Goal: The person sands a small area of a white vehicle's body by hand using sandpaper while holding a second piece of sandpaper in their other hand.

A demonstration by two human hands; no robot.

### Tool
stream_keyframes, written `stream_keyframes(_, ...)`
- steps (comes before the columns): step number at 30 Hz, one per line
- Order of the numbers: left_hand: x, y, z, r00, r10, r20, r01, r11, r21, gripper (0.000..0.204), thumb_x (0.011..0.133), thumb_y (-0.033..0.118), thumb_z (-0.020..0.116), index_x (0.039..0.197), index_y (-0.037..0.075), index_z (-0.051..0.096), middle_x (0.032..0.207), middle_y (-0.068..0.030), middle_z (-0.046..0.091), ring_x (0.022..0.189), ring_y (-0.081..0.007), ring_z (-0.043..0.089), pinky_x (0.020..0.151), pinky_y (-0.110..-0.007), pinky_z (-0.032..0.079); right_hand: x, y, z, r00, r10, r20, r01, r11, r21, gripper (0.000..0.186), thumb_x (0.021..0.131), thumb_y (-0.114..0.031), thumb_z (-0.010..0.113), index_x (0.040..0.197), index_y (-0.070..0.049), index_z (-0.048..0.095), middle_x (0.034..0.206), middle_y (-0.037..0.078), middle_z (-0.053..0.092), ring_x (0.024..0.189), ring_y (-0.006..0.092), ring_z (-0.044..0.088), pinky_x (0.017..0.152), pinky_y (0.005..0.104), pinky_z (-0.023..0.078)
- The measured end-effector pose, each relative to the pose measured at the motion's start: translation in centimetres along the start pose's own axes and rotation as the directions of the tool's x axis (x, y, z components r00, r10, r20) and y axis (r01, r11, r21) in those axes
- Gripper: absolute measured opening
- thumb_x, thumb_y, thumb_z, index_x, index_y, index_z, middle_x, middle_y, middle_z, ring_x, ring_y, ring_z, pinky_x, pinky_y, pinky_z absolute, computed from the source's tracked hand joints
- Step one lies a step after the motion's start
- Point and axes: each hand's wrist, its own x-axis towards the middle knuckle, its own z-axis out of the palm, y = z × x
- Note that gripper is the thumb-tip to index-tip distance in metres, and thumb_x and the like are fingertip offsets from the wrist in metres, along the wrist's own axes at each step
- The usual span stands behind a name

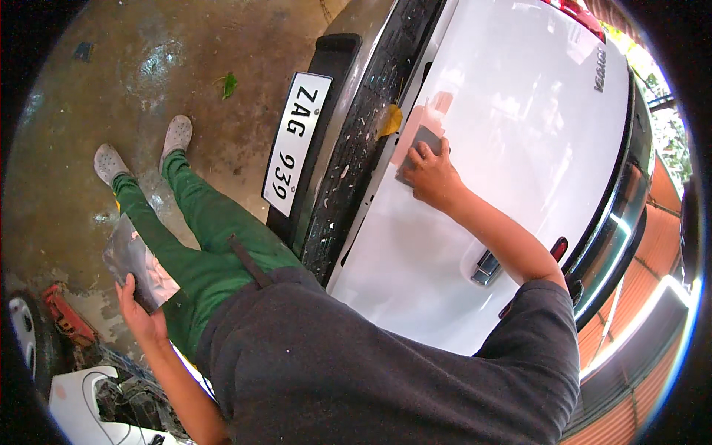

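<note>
White tailgate (512, 159) at right, right grip (432, 174) clasps dark pad (427, 138) flat, likely for even contact; left grip (142, 317) holds grey sheet (132, 256).

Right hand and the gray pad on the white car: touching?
Touching. The head view shows the right hand gripping the gray pad, its fingers laid over the pad with no gap visible.

Floor (248, 130): brown, wet-looking, glossy in patches | On floor, upper area: green leaf (229, 85), small dark scrap (84, 51) | On floor, centre-left: pale perforated clogs (111, 163), worn | Lower left: wheel (23, 334), red part (69, 315), white panel (74, 404); floor contact unclear | Bumper top (357, 133): black; yellow leaf (390, 120) at inner edge, pale flecks (344, 171) scattered along length
</note>
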Motion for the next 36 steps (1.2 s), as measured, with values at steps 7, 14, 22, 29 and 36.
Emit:
stream_keyframes(7,0.0,0.0,0.2,1.0,-0.01,0.026,0.01,1.0,-0.013,0.049,0.096,0.016,0.058,0.142,0.002,0.044,0.133,-0.0122,0.056,0.121,-0.0269,0.057,0.104,-0.042,0.044,-1.2,1.7,-3.4,0.952,0.008,0.305,-0.003,1.0,-0.019,0.034,0.079,-0.035,0.07,0.11,-0.024,0.074,0.127,0.009,0.056,0.128,0.0304,0.045,0.101,0.0699,0.03)
stream_keyframes(14,0.4,-0.4,-0.4,0.997,-0.004,0.078,0.006,1.0,-0.025,0.049,0.097,0.017,0.058,0.142,0.003,0.044,0.133,-0.0131,0.056,0.121,-0.028,0.057,0.105,-0.043,0.044,-2.7,4.5,-7.0,0.917,0.066,0.393,-0.06,0.998,-0.027,0.04,0.079,-0.038,0.071,0.114,-0.022,0.072,0.127,0.007,0.057,0.127,0.0303,0.047,0.102,0.0685,0.031)
stream_keyframes(22,0.5,-0.4,-0.2,1.0,-0.012,0.007,0.012,1.0,-0.012,0.047,0.096,0.017,0.06,0.139,0.004,0.047,0.13,-0.0112,0.058,0.118,-0.0254,0.059,0.102,-0.041,0.046,-0.9,7.6,-5.5,0.971,0.101,0.218,-0.099,0.995,-0.022,0.05,0.078,-0.037,0.07,0.123,-0.014,0.067,0.131,0.004,0.059,0.129,0.0238,0.05,0.105,0.0623,0.034)
stream_keyframes(29,0.4,-0.2,-1.1,0.999,0.005,0.043,-0.003,1.0,-0.025,0.045,0.098,0.015,0.056,0.14,0.004,0.046,0.133,-0.0106,0.056,0.121,-0.0259,0.057,0.104,-0.041,0.044,1.3,8.2,-4.8,0.962,0.171,0.213,-0.163,0.985,-0.055,0.044,0.08,-0.038,0.067,0.116,-0.013,0.07,0.124,0.005,0.063,0.124,0.0234,0.054,0.099,0.0627,0.038)
stream_keyframes(36,-0.3,0.5,-0.9,1.0,-0.011,0.022,0.012,0.999,-0.043,0.046,0.097,0.014,0.057,0.14,0.003,0.046,0.132,-0.0107,0.056,0.119,-0.0255,0.057,0.103,-0.041,0.045,-0.1,2.7,-5.4,0.923,0.23,0.309,-0.211,0.973,-0.096,0.042,0.083,-0.039,0.063,0.111,-0.01,0.073,0.117,0.007,0.066,0.118,0.0256,0.056,0.097,0.0734,0.032)
